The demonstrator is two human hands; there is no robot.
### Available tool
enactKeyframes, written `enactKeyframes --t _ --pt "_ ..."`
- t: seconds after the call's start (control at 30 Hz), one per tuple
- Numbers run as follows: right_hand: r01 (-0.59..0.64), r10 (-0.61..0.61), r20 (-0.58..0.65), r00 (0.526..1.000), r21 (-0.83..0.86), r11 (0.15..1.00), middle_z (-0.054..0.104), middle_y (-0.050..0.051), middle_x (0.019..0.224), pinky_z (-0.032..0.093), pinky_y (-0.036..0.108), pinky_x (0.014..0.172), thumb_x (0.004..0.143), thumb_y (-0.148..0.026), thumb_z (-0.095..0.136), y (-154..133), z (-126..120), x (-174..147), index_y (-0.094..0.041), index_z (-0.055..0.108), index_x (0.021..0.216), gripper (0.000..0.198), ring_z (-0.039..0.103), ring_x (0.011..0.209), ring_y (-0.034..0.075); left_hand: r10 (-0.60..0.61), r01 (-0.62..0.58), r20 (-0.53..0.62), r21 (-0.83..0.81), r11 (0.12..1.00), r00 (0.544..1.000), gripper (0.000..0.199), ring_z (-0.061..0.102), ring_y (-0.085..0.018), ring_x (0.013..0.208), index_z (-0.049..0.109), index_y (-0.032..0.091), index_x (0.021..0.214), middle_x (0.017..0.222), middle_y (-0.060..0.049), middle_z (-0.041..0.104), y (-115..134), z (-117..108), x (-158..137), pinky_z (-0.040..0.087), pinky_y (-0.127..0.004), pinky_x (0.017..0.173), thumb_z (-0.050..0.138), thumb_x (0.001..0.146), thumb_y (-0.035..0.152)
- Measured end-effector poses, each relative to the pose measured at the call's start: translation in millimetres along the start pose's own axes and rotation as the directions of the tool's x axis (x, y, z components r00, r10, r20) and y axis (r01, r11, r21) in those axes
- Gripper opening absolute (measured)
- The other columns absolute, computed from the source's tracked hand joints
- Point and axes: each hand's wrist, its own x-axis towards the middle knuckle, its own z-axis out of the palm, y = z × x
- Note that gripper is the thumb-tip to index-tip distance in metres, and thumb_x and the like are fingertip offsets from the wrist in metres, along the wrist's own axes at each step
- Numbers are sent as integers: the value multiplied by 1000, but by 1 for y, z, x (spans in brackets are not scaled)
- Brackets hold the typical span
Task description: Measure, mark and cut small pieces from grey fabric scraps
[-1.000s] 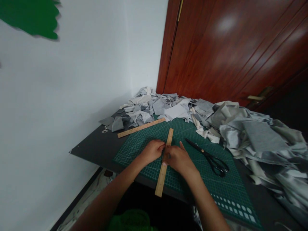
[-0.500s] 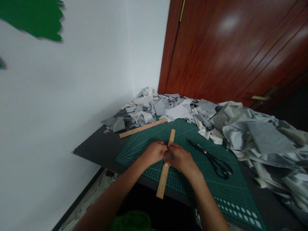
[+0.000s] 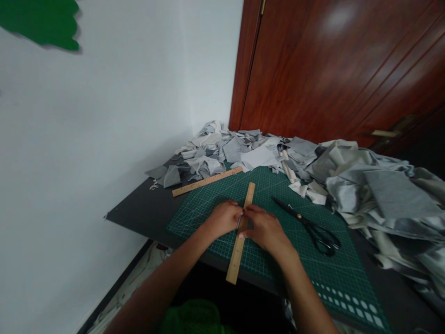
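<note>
Here, left hand (image 3: pixel 224 218) and right hand (image 3: pixel 266 228), fingers curled, pinch what may be a small dark scrap over the ruler (image 3: pixel 240 234); scissors (image 3: pixel 309 225) lie untouched, cutting not begun.

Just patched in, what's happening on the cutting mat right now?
A person has both hands at a wooden ruler lying on the green cutting mat. The left hand and right hand meet over its middle, pinching something small that cannot be made out. Black scissors lie to the right, a second ruler beyond, fabric scraps behind.
</note>
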Motion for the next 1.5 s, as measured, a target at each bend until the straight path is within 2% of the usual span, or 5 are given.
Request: enactKeyframes --t 0.23,0.5,0.67,0.83,1.5 --pt "-24 24 18 1000 -19 1000 57 13 149 42 50 107 77 -36 84 3 0 3 -24 72 120 46 55 134 35 -13 13 -1 -24 1000 1000 28 58 -17 73 62 20 62 70 -1 61 0 0 0 38 -28 67 56 84 4" --pt "31 -31 39 999 -6 1000 51 18 156 -5 64 123 78 -32 83 5 5 7 -19 64 130 56 32 153 34 -23 21 -22 -70 997 999 28 57 -17 72 62 19 62 69 -1 60 -4 4 1 38 -28 66 55 86 4" --pt "29 -29 21 999 9 1000 54 21 151 -6 62 123 75 -27 84 3 5 11 -16 64 129 59 40 148 33 -29 22 -45 -151 988 999 28 58 -14 69 62 19 66 68 1 60 -10 5 2 38 -26 65 55 90 7" --pt "20 -20 37 999 12 1000 57 20 149 -3 65 122 75 -26 84 0 1 12 -17 68 121 50 43 146 33 -115 80 -131 -244 966 985 15 60 -13 66 65 20 102 72 4 64 -10 7 0 40 -24 63 57 92 11" --pt "9 -8 -13 1000 67 998 65 13 139 -2 66 121 77 -28 84 0 -3 7 -23 68 122 48 55 135 33 -160 115 -153 -270 956 975 25 64 -15 70 72 18 74 72 0 72 -11 15 12 41 -26 68 56 92 14"
